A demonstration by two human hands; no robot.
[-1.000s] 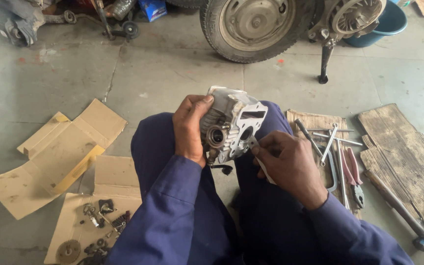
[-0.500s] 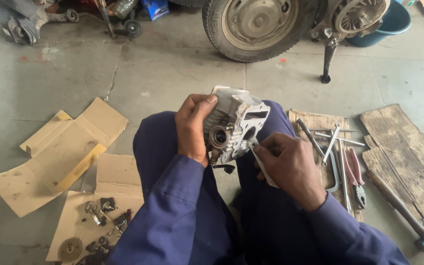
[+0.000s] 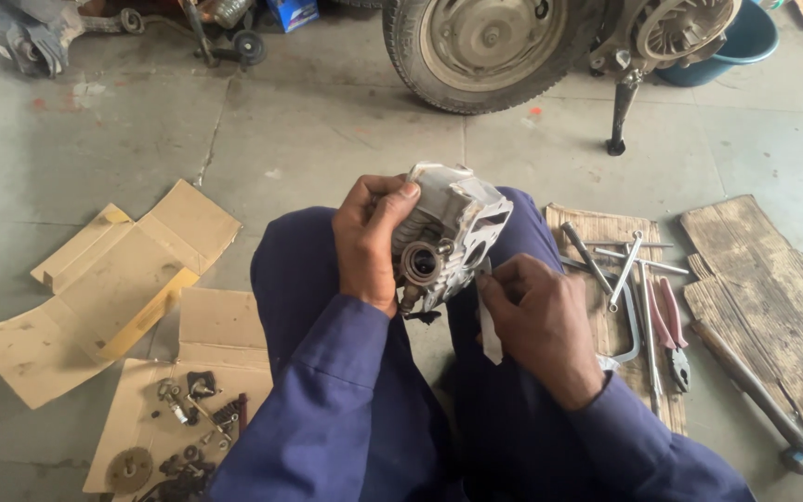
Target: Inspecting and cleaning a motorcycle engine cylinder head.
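Observation:
I sit on the floor in blue overalls with my knees up. My left hand (image 3: 369,242) grips a grey metal engine cylinder head (image 3: 453,232) from its left side, holding it above my lap with a round port facing me. My right hand (image 3: 536,316) is closed on a thin flat grey strip (image 3: 491,335), perhaps a blade or file, whose upper end touches the lower right edge of the cylinder head.
Flattened cardboard (image 3: 113,279) lies left. A lower piece (image 3: 188,409) carries small parts, a gear and springs. Right of my legs are wrenches (image 3: 625,260), red-handled pliers (image 3: 671,325), a hammer (image 3: 755,390) and wooden boards (image 3: 773,288). A scooter wheel (image 3: 485,46) and stand (image 3: 620,112) are ahead.
My view has shifted slightly. The cylinder head and both hands stay nearly in place; my right hand has moved the strip a little along the head's lower edge.

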